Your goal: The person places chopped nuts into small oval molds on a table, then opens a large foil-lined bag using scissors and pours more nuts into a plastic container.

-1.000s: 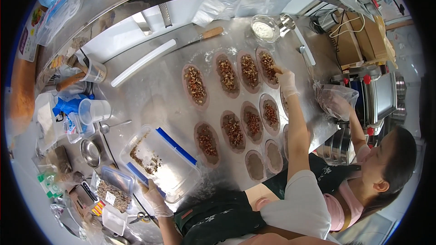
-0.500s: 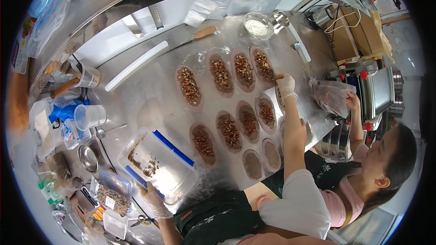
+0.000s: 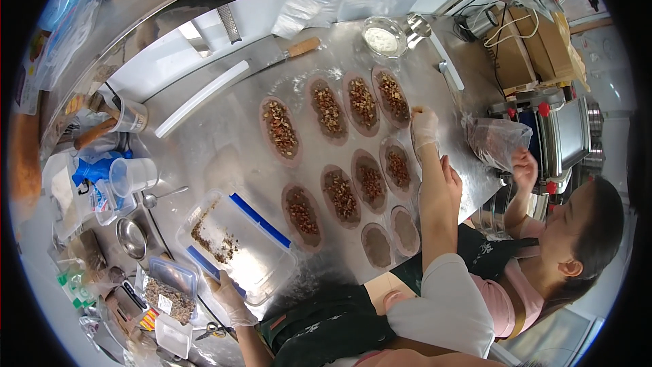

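My left hand [image 3: 231,299], in a clear glove, grips the blue-clipped near edge of a clear plastic container [image 3: 261,258]. Chopped nut bits [image 3: 219,239] lie inside it. My right hand [image 3: 426,129], also gloved, is stretched out just right of the far row of flat oval dough pieces, beside the rightmost far dough oval [image 3: 394,98]. Its fingers are drawn together, and what they hold is too small to make out. Several ovals, such as the left far one [image 3: 280,130], carry chopped nuts and red bits. Two smaller ovals, including the plain dough oval [image 3: 377,245], are bare.
A co-worker at the right has one hand [image 3: 523,168] near a clear bag [image 3: 497,143] and another hand [image 3: 452,175] beside my forearm. A long knife [image 3: 288,52], a bowl of white powder [image 3: 384,39], a sheeter machine [image 3: 567,136] and a nut bag [image 3: 166,297] surround the steel table.
My right hand has shifted slightly, with its fingers still together. The co-worker's one hand has come off the bag, and the other has come up beside my forearm. My left hand stays put.
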The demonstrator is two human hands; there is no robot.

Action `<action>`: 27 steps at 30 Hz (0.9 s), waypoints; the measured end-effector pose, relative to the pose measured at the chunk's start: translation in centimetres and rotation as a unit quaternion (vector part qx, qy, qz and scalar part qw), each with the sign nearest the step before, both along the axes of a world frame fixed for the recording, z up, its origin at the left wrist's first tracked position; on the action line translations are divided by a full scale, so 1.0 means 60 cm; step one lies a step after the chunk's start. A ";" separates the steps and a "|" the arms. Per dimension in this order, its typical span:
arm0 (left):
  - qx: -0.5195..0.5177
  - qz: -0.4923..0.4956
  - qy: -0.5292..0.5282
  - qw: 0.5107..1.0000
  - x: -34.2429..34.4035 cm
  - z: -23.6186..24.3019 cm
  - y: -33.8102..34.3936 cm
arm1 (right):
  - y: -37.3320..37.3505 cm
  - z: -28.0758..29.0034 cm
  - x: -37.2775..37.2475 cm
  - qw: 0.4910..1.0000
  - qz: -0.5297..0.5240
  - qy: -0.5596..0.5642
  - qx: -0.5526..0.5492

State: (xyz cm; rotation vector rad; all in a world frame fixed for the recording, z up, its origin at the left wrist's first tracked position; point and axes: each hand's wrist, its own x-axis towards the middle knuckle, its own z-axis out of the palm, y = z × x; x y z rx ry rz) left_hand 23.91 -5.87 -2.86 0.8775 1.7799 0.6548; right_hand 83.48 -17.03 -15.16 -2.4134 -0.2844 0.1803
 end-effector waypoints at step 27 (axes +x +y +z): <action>0.014 0.041 0.044 0.998 0.001 -0.009 0.010 | 0.265 0.032 -0.006 0.959 0.237 -0.129 -0.088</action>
